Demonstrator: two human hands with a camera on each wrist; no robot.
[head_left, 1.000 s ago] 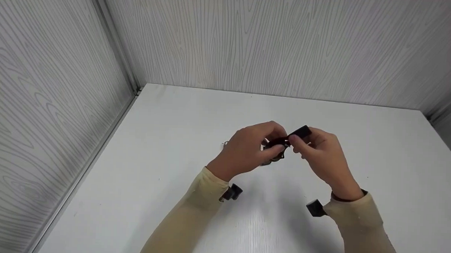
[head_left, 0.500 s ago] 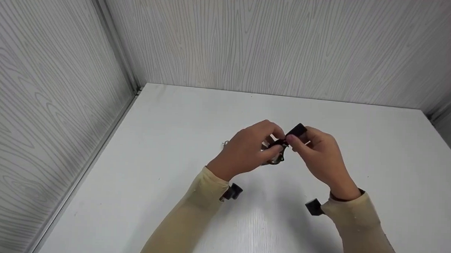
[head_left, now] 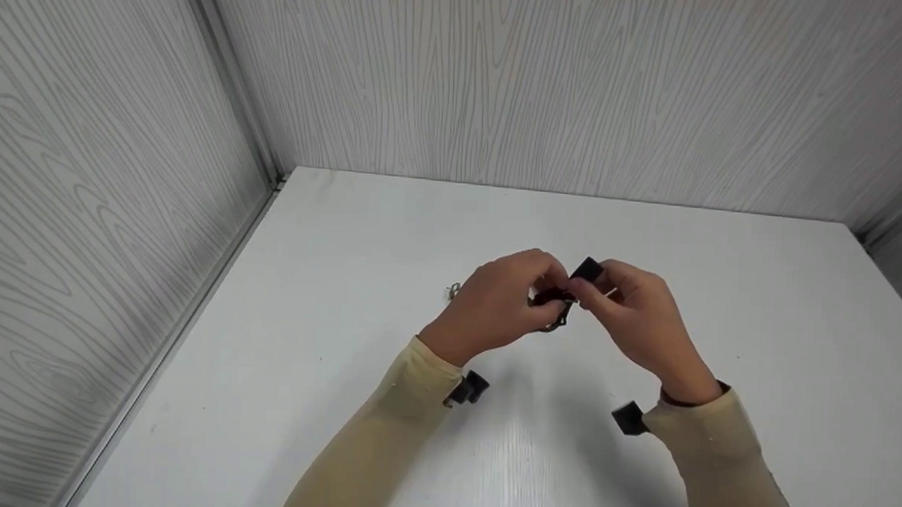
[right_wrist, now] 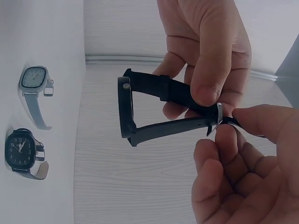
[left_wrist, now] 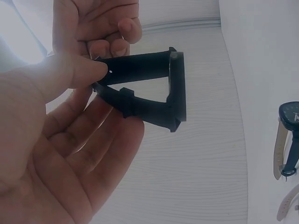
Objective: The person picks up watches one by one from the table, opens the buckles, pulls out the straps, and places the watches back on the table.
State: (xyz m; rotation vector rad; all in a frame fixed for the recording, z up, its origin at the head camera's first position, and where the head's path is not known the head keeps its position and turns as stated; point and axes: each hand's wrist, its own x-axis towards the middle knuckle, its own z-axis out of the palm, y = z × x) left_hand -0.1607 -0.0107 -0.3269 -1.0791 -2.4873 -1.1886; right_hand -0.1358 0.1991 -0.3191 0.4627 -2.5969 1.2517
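Note:
A black wristwatch [right_wrist: 125, 109] is held up between both hands, its strap bent into a closed loop. My left hand [head_left: 494, 307] pinches one half of the strap close to the silver buckle [right_wrist: 218, 116], thumb on one side and fingers beneath in the left wrist view. With thumb and fingers, my right hand [head_left: 636, 312] pinches the strap's tail [head_left: 588, 269], which passes through the buckle. A keeper loop [left_wrist: 127, 93] sits on the left-held strap half. The watch face is turned edge-on in both wrist views.
Two more watches lie on the white table [head_left: 331, 257]: a pale one [right_wrist: 35, 77] and one with a dark dial [right_wrist: 19, 149]. In the head view my hands largely cover them. Wood-grain panels [head_left: 457, 81] stand at the back and sides.
My right hand has shifted slightly left towards my left hand. Less of the black strap tail shows above the right fingers now. Both hands keep hold of the watch.

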